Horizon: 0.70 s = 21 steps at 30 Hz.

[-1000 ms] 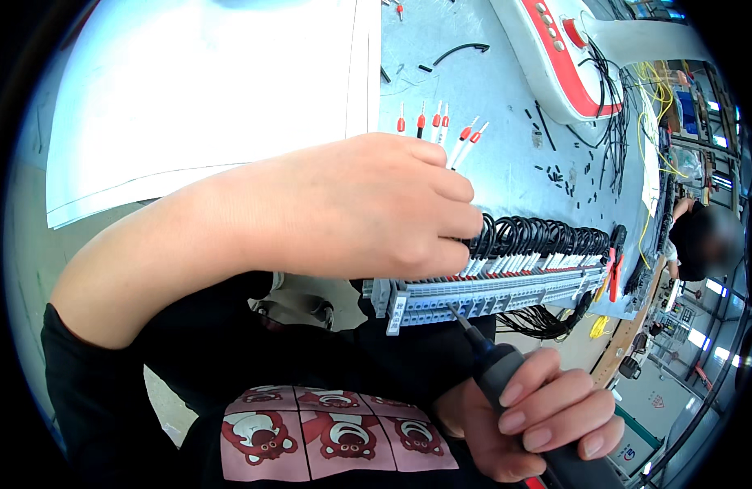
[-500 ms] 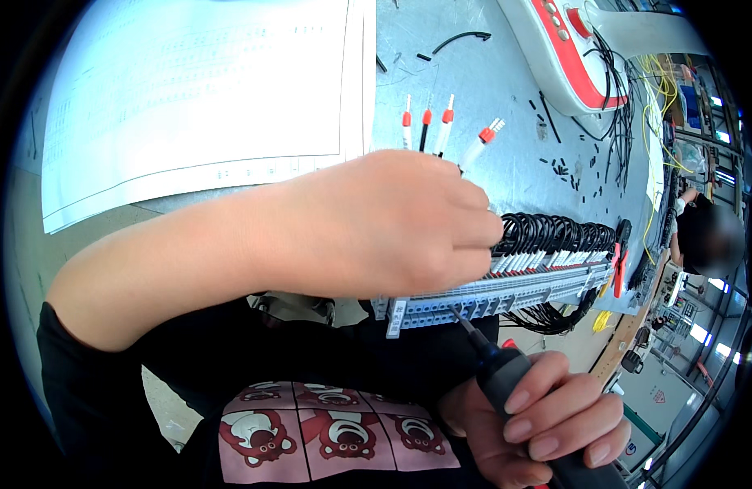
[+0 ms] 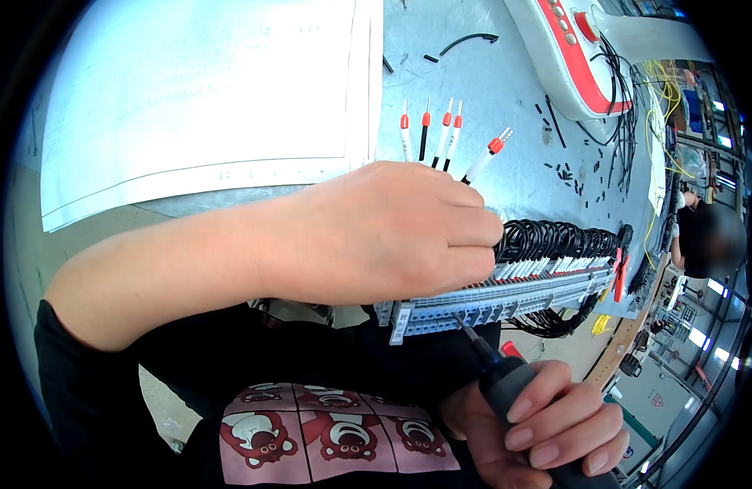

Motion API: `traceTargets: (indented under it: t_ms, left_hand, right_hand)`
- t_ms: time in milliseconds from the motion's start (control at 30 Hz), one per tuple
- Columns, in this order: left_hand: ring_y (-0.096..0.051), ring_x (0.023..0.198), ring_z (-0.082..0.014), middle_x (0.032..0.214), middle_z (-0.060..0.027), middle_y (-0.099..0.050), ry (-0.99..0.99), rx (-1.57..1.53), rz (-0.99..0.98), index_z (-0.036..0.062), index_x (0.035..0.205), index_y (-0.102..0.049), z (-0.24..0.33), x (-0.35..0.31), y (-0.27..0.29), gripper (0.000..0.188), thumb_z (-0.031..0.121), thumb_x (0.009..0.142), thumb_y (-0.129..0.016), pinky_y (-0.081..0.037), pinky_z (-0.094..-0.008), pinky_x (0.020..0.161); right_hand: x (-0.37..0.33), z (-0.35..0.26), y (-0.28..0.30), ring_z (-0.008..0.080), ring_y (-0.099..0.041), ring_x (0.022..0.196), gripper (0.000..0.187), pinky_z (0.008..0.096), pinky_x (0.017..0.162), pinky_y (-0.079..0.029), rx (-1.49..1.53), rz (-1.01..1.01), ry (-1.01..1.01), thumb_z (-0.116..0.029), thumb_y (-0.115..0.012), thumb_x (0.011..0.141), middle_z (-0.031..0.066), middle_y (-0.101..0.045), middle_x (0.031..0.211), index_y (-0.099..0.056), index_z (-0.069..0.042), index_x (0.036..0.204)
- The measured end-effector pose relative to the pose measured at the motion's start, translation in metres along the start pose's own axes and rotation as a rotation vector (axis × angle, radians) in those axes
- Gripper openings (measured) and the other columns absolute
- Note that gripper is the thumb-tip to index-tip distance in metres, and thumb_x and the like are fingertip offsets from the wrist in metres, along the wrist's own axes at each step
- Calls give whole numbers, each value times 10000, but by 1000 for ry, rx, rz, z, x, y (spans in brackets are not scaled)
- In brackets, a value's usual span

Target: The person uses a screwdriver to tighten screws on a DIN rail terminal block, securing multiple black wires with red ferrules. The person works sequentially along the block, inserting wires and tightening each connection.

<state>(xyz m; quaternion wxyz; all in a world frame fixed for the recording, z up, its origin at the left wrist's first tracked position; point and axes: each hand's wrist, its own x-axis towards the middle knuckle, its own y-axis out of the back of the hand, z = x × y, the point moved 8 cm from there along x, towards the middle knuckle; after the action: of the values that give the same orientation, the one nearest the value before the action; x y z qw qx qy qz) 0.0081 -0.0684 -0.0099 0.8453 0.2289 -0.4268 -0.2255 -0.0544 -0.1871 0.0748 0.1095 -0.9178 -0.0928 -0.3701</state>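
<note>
My left hand reaches across the left end of a long grey and blue terminal block, fingers curled closed. Whatever those fingers pinch is hidden behind the hand. Beyond it, several wires with red ferrules and white sleeves fan upward. Looped black wires with white marker sleeves run along the block's far side. My right hand wraps around a dark power screwdriver. Its thin bit slants up to the blue row on the block's near side, the tip appearing to touch there.
Printed sheets cover the table's left part. At the back right stands a white and red device with wires over it. Black wire scraps litter the metal table. Red-handled pliers lie by the block's right end; another person is farther right.
The view has shifted slightly. Another red-ferruled wire now shows beyond my left hand, and the wires are spread apart a little more. The screwdriver tip stays at the blue row.
</note>
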Motion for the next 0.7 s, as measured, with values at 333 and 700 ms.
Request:
traceTargets:
  t_ms: [333,700]
  left_hand:
    - [-515,687,-168,752,-31,-447,-34,1,-5,67,701,-497,3,-1,-5,140,85,703,-636,-442,-287,570]
    - [-520,725,-170,762,-28,-450,-57,3,5,75,707,-487,2,0,-5,148,107,708,-631,-450,-294,615]
  right_hand:
    - [-1,0,1,203,-524,669,376,369,622,-485,2,9,-5,-62,-672,907,69,-500,878,-395,-59,1161]
    - [-6,3,-6,229,-578,577,476,359,547,-520,-136,148,61,-18,-767,810,83,-585,794,-363,-62,1059]
